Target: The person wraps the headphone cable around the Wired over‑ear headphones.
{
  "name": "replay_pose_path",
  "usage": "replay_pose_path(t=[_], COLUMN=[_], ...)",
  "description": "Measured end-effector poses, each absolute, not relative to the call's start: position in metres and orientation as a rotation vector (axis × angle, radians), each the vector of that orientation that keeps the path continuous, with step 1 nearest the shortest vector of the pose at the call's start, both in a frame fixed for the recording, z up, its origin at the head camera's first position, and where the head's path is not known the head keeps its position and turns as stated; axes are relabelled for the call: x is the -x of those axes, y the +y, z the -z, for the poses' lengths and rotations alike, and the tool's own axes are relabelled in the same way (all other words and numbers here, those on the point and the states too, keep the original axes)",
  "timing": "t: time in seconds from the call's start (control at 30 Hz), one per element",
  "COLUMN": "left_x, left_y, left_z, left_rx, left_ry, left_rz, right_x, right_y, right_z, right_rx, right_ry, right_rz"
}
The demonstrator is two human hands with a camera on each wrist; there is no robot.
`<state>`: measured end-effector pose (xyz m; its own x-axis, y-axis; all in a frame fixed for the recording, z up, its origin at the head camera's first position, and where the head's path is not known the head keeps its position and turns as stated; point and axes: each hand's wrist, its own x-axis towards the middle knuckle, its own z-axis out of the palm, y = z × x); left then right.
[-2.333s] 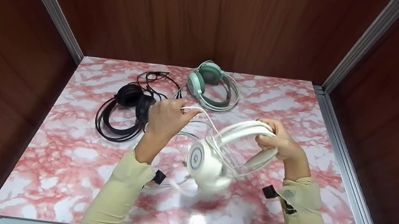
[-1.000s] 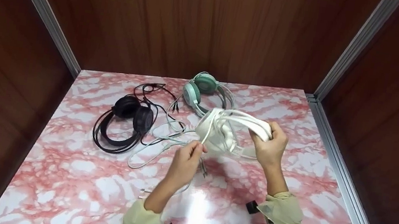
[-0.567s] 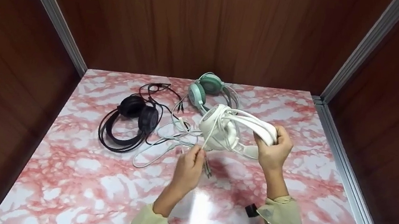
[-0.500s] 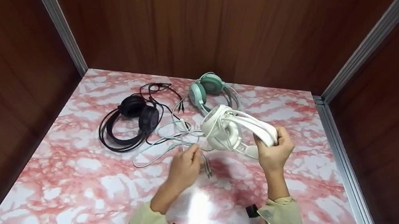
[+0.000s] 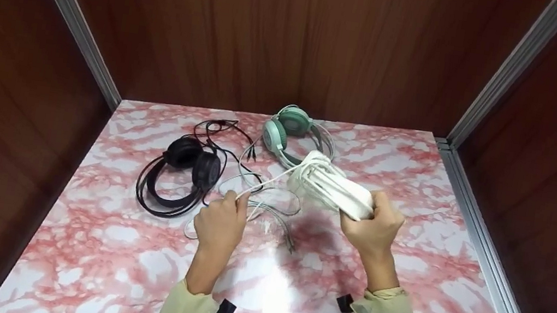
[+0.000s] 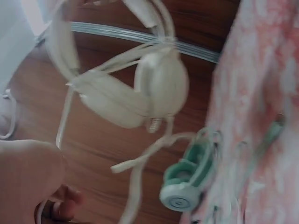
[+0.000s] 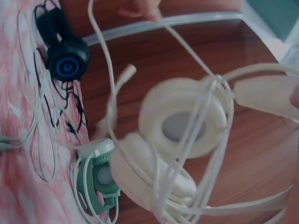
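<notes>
My right hand grips the headband of a white headset, holding it above the table. White cable is wound several times around its ear cups, as the right wrist view shows at the near cup. A short microphone boom sticks out beside the cups. To the left, my left hand pinches the loose white cable, which runs fairly straight to the headset. In the left wrist view the headset hangs beyond the left hand. The right fingers are mostly hidden behind the headband.
Black headphones lie on the left of the pink marbled table, their black cord behind them. Mint-green headphones lie at the back, just beyond the white headset. A pale cable lies loosely mid-table. Brown panels enclose three sides.
Over the last half second my left hand has moved left, drawing the cable out from the headset. The headset has turned, its headband end dropping nearer. Earlier, cable was passed around the cups.
</notes>
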<state>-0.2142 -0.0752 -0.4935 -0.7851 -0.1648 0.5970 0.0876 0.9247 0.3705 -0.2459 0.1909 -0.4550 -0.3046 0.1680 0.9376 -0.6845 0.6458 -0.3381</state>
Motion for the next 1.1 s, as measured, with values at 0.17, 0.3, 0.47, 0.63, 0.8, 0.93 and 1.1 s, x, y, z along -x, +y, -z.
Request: replay_pose_path(t=[0.17, 0.3, 0.47, 0.63, 0.8, 0.93, 1.1], left_x=[0.199, 0.192, 0.193, 0.212, 0.226, 0.222, 0.214], left_y=[-0.064, -0.062, -0.066, -0.074, -0.084, -0.084, -0.075], left_z=[0.489, 0.496, 0.515, 0.536, 0.547, 0.546, 0.544], left_rx=[0.037, 0.098, 0.301, 0.250, 0.085, 0.054, 0.238], left_ry=[-2.461, -2.554, -2.638, -2.633, -2.665, -2.684, -2.730], left_rz=[0.762, 0.798, 0.868, 0.683, 0.566, 0.578, 0.779], right_x=[0.246, 0.242, 0.230, 0.224, 0.219, 0.217, 0.228], right_y=[0.187, 0.187, 0.191, 0.204, 0.207, 0.204, 0.210], right_z=[0.454, 0.439, 0.412, 0.403, 0.404, 0.406, 0.421], right_rx=[-0.349, -0.250, -0.101, -0.137, -0.235, -0.216, -0.076], right_ry=[-1.595, -1.534, -1.482, -1.474, -1.503, -1.497, -1.414], right_rz=[-0.787, -0.831, -1.001, -1.249, -1.173, -1.040, -1.146])
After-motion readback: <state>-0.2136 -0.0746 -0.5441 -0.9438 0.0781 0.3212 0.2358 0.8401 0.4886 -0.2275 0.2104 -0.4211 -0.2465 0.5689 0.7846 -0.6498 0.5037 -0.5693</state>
